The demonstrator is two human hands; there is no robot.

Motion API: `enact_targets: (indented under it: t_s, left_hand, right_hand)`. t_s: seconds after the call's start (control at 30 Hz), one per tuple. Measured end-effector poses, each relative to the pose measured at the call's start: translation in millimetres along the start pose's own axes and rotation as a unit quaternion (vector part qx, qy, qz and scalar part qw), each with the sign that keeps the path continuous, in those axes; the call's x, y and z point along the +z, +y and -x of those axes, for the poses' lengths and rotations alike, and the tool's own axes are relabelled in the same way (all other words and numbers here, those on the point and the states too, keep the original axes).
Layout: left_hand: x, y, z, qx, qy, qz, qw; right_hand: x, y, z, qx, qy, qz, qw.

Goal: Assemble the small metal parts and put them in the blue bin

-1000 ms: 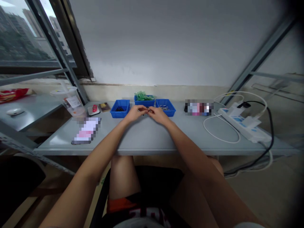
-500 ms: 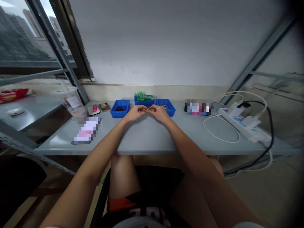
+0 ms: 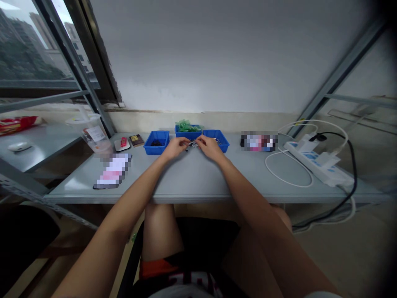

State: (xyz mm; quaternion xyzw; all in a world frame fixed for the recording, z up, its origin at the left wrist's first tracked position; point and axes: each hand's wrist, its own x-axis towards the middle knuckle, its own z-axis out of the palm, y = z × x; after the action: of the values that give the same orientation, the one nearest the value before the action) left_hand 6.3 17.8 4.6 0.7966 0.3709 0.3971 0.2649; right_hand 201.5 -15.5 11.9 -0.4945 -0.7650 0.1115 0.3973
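Note:
My left hand [image 3: 177,148] and my right hand [image 3: 209,147] meet over the middle of the desk. Each has its fingertips pinched on a small shiny metal piece [image 3: 194,144] that spans the gap between them; its exact kind is too small to make out. A tiny dark bit shows just under the left fingertips. Behind the left hand sits a blue bin [image 3: 149,147] with small dark parts. A middle blue bin [image 3: 188,135] holds green plastic pieces [image 3: 185,126]. The right blue bin [image 3: 226,145], partly covered by my right hand, contains shiny metal parts.
Left on the grey desk [image 3: 192,182] lie a phone [image 3: 113,170], a drink cup [image 3: 95,134], a white dish with a red packet [image 3: 123,142] and a dark flat box [image 3: 136,140]. Rightward are another phone [image 3: 259,141] and a power strip [image 3: 321,163] with looping cables.
My fingertips have drawn slightly apart, and more of the shiny metal piece shows between them. The bins and other things on the desk stay put.

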Motion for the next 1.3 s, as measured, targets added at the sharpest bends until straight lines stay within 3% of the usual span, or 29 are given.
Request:
enact_targets:
  t_s: [0.23,0.43,0.83,1.3]
  left_hand:
    - [-2.5,1,-2,0.015,0.062,0.009,0.998]
    - [-0.1,6,-2,0.012,0.052,0.052,0.997]
    - [1.7,7,0,0.029,0.003,0.016,0.999]
    - [3.4,3,0,0.034,0.007,0.008,0.999]
  right_hand:
    - [1,4,1,0.004,-0.050,0.013,0.999]
    - [6,3,3,-0.008,-0.114,0.014,0.993]
    - [7,-2,5,-0.017,-0.112,0.030,0.993]
    - [10,-7,6,-0.033,-0.118,0.016,0.992]
